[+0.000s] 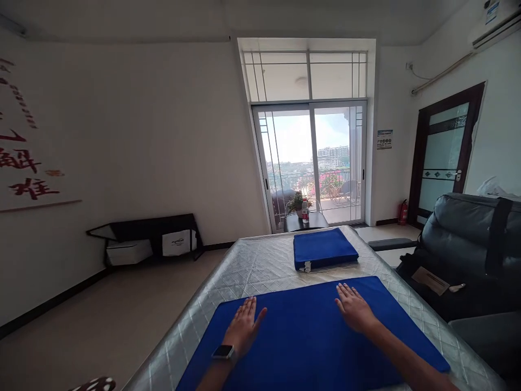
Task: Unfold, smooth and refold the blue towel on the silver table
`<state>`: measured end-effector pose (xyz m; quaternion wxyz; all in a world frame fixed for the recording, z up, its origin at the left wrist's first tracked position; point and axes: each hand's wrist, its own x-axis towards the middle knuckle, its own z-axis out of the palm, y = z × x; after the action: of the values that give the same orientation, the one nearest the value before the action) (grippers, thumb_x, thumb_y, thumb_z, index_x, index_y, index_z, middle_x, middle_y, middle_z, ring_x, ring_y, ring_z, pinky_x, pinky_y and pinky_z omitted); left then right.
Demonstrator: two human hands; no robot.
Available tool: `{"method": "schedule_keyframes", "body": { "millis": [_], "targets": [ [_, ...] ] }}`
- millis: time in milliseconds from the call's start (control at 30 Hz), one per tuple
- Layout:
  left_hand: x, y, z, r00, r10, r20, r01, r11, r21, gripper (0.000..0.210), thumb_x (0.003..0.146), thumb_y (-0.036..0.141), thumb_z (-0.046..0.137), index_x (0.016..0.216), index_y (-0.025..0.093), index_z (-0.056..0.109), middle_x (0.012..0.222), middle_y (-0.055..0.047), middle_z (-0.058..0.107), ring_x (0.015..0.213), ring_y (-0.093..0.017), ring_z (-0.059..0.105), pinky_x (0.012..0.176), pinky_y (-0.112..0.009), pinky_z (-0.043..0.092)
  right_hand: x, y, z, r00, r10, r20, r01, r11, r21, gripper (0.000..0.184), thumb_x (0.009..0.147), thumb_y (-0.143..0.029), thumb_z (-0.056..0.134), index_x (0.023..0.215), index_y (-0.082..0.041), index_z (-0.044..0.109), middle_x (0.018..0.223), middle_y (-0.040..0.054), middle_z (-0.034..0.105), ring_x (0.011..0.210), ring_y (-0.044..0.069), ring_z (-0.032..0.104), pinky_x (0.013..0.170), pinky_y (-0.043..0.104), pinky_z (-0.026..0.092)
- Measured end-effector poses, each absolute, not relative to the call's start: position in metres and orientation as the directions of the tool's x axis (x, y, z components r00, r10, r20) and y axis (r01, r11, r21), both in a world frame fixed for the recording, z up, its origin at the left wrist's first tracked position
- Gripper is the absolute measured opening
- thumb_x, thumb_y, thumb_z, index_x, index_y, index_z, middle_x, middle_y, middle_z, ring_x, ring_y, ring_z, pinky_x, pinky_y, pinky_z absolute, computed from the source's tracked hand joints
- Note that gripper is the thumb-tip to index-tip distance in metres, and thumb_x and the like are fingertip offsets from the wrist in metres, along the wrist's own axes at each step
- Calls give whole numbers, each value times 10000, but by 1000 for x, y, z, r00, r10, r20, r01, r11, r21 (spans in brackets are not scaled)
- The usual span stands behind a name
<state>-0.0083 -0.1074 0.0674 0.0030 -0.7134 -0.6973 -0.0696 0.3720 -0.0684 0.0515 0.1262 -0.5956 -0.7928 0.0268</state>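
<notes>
A flat blue fabric piece (pixel 301 331) lies spread over the near part of a quilted silver-grey mattress (pixel 252 266). My left hand (pixel 244 324) rests flat near its left far edge, fingers stretched forward and thumb apart, with a dark-faced watch (pixel 223 352) on the wrist. On the right, my right hand (pixel 353 307) lies palm down on the same fabric, its fingers extended. Neither hand holds anything. Beyond them, a folded blue fabric bundle (pixel 324 247) with a small white tag sits on the mattress. The near edge of the spread fabric runs partly out of view.
Right of the mattress stands a black leather armchair (pixel 459 244) with a bag on it. A small table (pixel 291 222) holding a bottle (pixel 305 210) and a plant is past the far end, before glass sliding doors (pixel 280 146). A low black rack (pixel 150 228) stands along the left wall.
</notes>
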Motion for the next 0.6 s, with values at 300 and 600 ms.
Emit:
{"method": "schedule_keyframes", "body": {
  "millis": [300,600],
  "targets": [
    [110,-42,33,310,946,95,927,-323,189,719,1021,538,78,1573,136,304,1657,-122,314,1546,-232,234,1275,-479,246,252,-27,28,-423,894,149,844,449,-294,630,1019,-353,204,1568,-61,304,1645,143,272,1536,235,200,1259,428,150],
    [107,-41,27,286,955,73,932,-295,208,749,1014,562,59,1575,122,291,1666,-105,288,1555,-221,203,1283,-465,222,260,-24,26,-415,904,102,844,425,-328,648,1021,-404,199,1587,-96,267,1661,110,220,1544,220,165,1260,430,122]
  ]
}}
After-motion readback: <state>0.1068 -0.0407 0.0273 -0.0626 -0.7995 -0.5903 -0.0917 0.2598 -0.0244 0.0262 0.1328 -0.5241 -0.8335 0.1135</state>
